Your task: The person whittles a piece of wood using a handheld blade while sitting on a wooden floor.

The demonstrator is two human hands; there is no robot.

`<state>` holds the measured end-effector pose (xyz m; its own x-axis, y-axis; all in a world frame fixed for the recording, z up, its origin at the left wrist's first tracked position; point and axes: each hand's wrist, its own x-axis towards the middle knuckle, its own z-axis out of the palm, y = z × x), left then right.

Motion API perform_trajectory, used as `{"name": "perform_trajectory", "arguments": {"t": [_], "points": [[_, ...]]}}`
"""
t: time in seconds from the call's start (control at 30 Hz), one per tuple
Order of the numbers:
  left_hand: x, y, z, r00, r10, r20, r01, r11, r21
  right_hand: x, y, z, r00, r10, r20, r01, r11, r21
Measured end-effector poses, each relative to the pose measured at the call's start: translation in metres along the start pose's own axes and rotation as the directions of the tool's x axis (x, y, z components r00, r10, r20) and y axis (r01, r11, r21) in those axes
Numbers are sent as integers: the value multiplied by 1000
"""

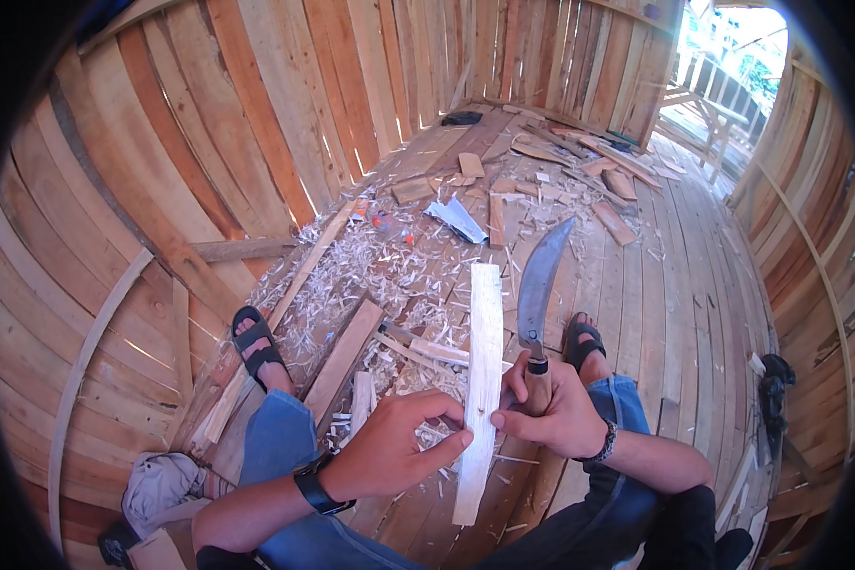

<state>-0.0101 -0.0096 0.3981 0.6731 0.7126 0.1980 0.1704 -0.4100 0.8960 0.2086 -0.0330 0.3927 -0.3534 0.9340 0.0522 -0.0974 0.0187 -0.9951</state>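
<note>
A pale, flat strip of wood stands lengthwise between my knees, slightly bowed, with a small dark knot low on its face. My left hand pinches its left edge between thumb and fingers. In my right hand is a curved machete, gripped by its wooden handle, the broad dark blade pointing up and away from me. The right thumb also presses against the strip's right edge near the knot. The blade is apart from the wood, to its right.
Wood shavings cover the floor ahead and left. A thick board lies beside my left leg. Offcuts and a crumpled silvery sheet lie farther off. Plank walls surround me; a bright doorway is at the far right. A cloth bag sits at lower left.
</note>
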Motion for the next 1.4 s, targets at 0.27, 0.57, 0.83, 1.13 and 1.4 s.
{"name": "perform_trajectory", "arguments": {"t": [0.27, 0.57, 0.83, 1.13, 1.4], "points": [[1, -1, 1, 1000, -15, 13, 15, 1000, -1, -1, -1, -2, 1000, 10, 12, -9, 1000, -12], [1, 0, 1, 1000, -18, 11, 19, 1000, -11, 0, -1, -2, 1000, 21, 13, -21, 999, 40], [2, 1, 2, 1000, -13, -2, 13, 999, -30, 0, 3, -3, 1000, 15, 20, -15, 1000, 16], [1, 2, 1, 999, -26, -34, 24, 998, -50, 0, 0, 4, 1000, 15, 27, -15, 1000, 1], [1, -1, 1, 999, -43, -24, 42, 999, -19, 0, -1, 3, 997, 31, 75, -25, 997, -70]]}}
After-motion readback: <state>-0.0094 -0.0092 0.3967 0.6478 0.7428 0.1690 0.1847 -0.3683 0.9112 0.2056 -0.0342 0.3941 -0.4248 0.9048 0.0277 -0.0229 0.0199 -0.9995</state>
